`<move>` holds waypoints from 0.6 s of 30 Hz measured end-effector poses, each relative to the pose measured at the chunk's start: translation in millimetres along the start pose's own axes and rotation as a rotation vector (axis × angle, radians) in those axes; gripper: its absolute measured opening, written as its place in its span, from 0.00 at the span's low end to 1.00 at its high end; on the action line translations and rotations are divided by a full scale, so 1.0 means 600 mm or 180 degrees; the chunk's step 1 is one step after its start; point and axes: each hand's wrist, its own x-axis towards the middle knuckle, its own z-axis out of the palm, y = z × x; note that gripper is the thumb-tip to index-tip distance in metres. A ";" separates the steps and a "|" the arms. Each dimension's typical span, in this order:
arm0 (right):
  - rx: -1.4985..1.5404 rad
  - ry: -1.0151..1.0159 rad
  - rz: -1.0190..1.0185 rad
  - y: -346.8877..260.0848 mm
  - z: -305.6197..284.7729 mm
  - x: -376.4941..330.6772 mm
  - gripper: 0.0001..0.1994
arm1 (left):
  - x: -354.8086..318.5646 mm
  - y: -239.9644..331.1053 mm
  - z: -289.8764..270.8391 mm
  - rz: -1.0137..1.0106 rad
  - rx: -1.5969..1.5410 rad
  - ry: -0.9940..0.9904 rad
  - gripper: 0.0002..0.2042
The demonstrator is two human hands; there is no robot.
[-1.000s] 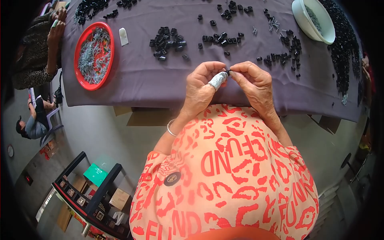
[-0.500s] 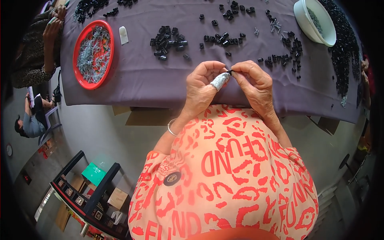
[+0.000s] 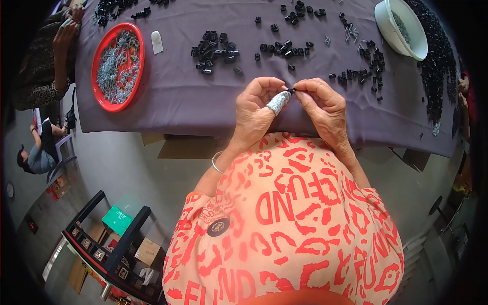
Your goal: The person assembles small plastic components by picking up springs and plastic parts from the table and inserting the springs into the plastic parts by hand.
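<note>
Fingertips of both my hands meet just above the table's near edge, pinching a small black part point(image 3: 291, 91) between them. My left hand point(image 3: 254, 107) is closed on its left side, the thumb wrapped in a pale, speckled cover point(image 3: 278, 102). From the right, my right hand point(image 3: 326, 107) grips the same part between thumb and forefinger. Most of it is hidden by the fingers, so its exact kind cannot be made out. Ahead of the hands lie loose black cylindrical pieces point(image 3: 284, 49), and a larger cluster of black cylinders point(image 3: 208, 51) is to the left.
A red tray point(image 3: 141, 76) of thin grey pins stands left on the purple-covered table point(image 3: 168, 101), beside a white tab point(image 3: 157, 42). Right are small black pieces point(image 3: 373, 63), loose pins point(image 3: 351, 33), a white basin point(image 3: 419, 46) and a black heap point(image 3: 434, 66). Other people's hands point(image 3: 66, 30) show far left.
Both hands keep their pinch on the small black part, with only slight finger movement. The whole view has shifted a little.
</note>
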 end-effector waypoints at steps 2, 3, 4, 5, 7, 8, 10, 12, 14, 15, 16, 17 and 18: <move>0.0015 -0.0020 0.0006 -0.001 0.001 0.000 0.08 | -0.001 -0.001 -0.001 -0.0044 -0.0001 0.0000 0.12; 0.0029 -0.0037 0.0011 -0.002 0.001 -0.001 0.08 | -0.001 -0.003 -0.003 -0.0014 0.0014 -0.0055 0.12; 0.0027 -0.0034 0.0012 -0.002 0.000 0.000 0.08 | -0.001 -0.003 -0.003 0.0014 0.0025 -0.0116 0.13; -0.0151 -0.0040 -0.0140 -0.001 -0.001 0.000 0.08 | -0.001 -0.003 -0.002 0.0013 0.0024 -0.0119 0.13; -0.0329 -0.0046 -0.0293 -0.003 -0.002 0.001 0.08 | -0.004 0.000 0.000 0.0177 0.0722 -0.0025 0.13; -0.0552 -0.0035 -0.0508 -0.007 -0.002 0.002 0.09 | -0.003 0.000 -0.001 0.0176 0.0723 -0.0024 0.13; -0.0774 -0.0023 -0.0726 -0.008 -0.001 0.003 0.09 | 0.002 -0.003 -0.005 0.1444 0.2447 0.0021 0.13; -0.1057 0.0065 -0.1043 -0.001 0.001 0.005 0.10 | 0.014 -0.014 -0.011 0.1853 0.2850 -0.0010 0.13; -0.1138 0.0048 -0.1061 0.012 0.002 0.003 0.10 | 0.018 -0.026 -0.013 0.2265 0.3248 -0.0044 0.13; -0.1220 0.0030 -0.1077 0.017 0.003 0.003 0.10 | 0.018 -0.030 -0.011 0.2325 0.3376 0.0053 0.12; -0.1216 0.0034 -0.1075 0.021 0.003 0.003 0.10 | 0.017 -0.032 -0.009 0.2381 0.3507 0.0149 0.12; -0.1279 0.0031 -0.1178 0.023 0.003 0.004 0.10 | 0.017 -0.031 -0.008 0.2380 0.3512 0.0145 0.12; -0.1342 0.0028 -0.1280 0.024 0.003 0.004 0.10 | 0.016 -0.030 -0.007 0.2322 0.3541 0.0135 0.12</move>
